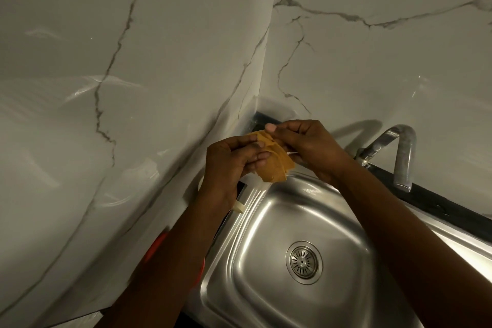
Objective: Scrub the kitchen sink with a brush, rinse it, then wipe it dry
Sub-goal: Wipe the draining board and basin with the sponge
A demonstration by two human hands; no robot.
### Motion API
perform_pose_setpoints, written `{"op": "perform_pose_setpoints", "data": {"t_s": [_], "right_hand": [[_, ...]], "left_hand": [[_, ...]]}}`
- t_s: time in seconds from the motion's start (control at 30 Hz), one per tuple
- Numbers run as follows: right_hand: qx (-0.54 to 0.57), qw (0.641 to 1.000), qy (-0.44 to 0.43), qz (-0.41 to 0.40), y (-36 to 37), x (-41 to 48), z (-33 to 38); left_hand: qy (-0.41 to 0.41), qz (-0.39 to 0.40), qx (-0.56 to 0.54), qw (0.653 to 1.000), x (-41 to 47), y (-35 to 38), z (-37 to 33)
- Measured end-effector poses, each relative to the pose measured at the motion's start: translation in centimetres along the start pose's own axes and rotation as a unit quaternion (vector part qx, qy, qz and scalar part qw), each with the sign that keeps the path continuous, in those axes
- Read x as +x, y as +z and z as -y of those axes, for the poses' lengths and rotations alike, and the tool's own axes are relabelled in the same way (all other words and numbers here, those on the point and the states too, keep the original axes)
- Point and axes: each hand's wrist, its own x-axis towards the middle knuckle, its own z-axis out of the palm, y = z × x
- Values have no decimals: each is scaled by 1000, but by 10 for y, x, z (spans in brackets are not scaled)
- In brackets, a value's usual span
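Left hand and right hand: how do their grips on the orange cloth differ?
The left hand curls its fingers round one side of the cloth; the right hand pinches its top edge. The left hand sits lower, the right hand higher, nearer the faucet. Both hold the cloth above the sink.

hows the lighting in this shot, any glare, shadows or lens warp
Head view: dim, warm light; glare streaks on the steel sink; the faucet throws a soft shadow on the marble wall; the wide lens bows the wall's corner seam; the orange cloth looks fairly sharp.
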Motion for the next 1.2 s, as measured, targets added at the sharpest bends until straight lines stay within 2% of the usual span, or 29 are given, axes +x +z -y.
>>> {"op": "perform_pose_setpoints", "data": {"t_s": [0.2, 0.43, 0.6, 0.83, 1.03, 1.2], "right_hand": [[-67, 997, 6, -21, -3, 20, 9], [-251, 965, -48, -65, -19, 65, 34], [-379, 924, -44, 1, -23, 108, 37], [-493, 862, -14, 117, -1, 155, -1], [-568, 815, -15, 111, 6, 170, -41], [-581, 807, -49, 88, 0, 159, -45]], "left_hand": [[6, -14, 7, 1000, 0, -4, 2], [-13, -60, -13, 998, -2, -22, 9], [-56, -51, -42, 996, 4, -24, 13], [-83, -17, -55, 995, 7, -27, 18], [-72, 3, -47, 996, 4, -32, 19], [-58, 6, -36, 998, -1, -32, 18]]}}
